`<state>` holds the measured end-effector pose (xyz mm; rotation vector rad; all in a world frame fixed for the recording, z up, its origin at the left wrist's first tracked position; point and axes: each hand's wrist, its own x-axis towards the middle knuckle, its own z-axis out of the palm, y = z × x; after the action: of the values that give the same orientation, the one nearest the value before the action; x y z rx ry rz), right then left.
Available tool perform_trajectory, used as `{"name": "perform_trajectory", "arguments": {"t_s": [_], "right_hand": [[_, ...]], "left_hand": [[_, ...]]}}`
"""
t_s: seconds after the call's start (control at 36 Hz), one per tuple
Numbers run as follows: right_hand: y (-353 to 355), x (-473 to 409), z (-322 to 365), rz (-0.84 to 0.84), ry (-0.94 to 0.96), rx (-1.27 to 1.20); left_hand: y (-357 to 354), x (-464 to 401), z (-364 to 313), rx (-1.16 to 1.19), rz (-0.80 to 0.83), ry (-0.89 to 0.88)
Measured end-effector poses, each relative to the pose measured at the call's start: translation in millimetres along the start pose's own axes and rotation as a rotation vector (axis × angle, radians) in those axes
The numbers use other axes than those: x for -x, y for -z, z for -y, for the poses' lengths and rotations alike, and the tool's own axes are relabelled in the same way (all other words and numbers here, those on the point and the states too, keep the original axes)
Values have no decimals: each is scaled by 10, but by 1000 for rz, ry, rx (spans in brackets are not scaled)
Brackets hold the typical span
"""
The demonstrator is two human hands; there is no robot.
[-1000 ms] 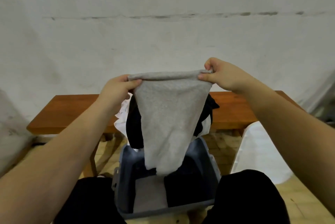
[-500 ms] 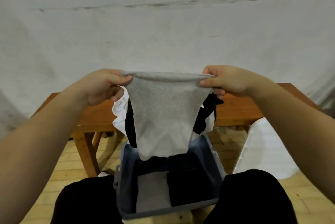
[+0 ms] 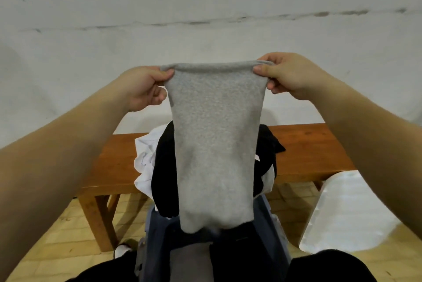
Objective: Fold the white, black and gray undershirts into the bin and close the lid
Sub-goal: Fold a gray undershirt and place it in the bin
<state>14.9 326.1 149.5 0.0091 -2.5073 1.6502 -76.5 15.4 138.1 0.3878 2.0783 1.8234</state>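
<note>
Held up by top corners, gray undershirt (image 3: 214, 144) pinched in left hand (image 3: 146, 87) & right hand (image 3: 290, 76), hanging flat over open bin (image 3: 277, 231) before bench (image 3: 308, 151), prob. to straighten for next fold.

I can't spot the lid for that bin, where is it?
The white lid lies on the floor at lower right of the head view, beside the gray bin and just in front of the wooden bench.

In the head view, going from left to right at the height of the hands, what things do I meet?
Left hand → gray undershirt → right hand.
</note>
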Motion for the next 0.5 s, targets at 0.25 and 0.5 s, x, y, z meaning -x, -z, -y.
{"name": "perform_trajectory", "arguments": {"t_s": [0.25,0.5], "right_hand": [[-54,-783,-247,-193,-5,40],[-355,-269,-980,-100,-115,13]], "left_hand": [[-176,-737,38,-107,-194,-77],[-261,-419,815,-199,-116,-60]]}}
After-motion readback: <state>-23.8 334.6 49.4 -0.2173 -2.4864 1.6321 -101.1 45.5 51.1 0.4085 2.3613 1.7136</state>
